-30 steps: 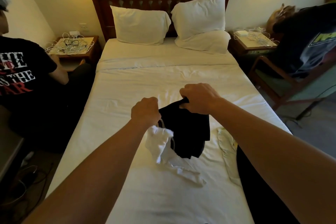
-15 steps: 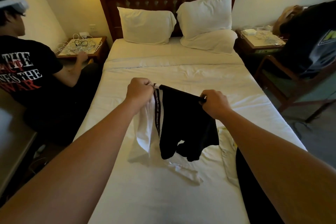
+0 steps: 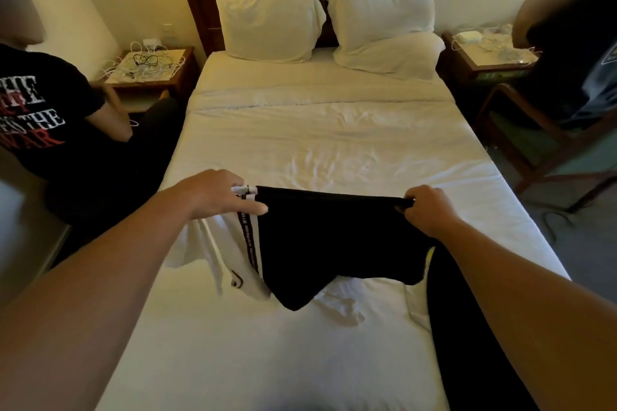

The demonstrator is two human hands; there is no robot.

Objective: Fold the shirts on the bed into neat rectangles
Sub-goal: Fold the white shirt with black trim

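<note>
**Hands spread wider, garment pulled taut over the bed**

Since a moment ago both hands have drawn further apart, and the black garment's top edge now runs as a nearly straight line between them instead of sagging.

At far left a seated person in a black printed T-shirt [image 3: 40,117] faces a bedside surface [image 3: 147,72] strewn with white cables. The left hand [image 3: 217,193] pinches the garment's left corner, where white fabric and a lettered black stripe meet, with the forefinger stretched along the cloth. The black and white shirt [image 3: 334,243] hangs from that edge, its lower part trailing onto the white bed [image 3: 334,137] near the foot. The right hand [image 3: 427,210] is curled around the right corner of the top edge. Beneath it another dark cloth [image 3: 467,327] lies at the bed's right side. Two white pillows [image 3: 380,3] lean on the headboard; a second person sits in a wooden chair [image 3: 534,143] at far right.
</note>
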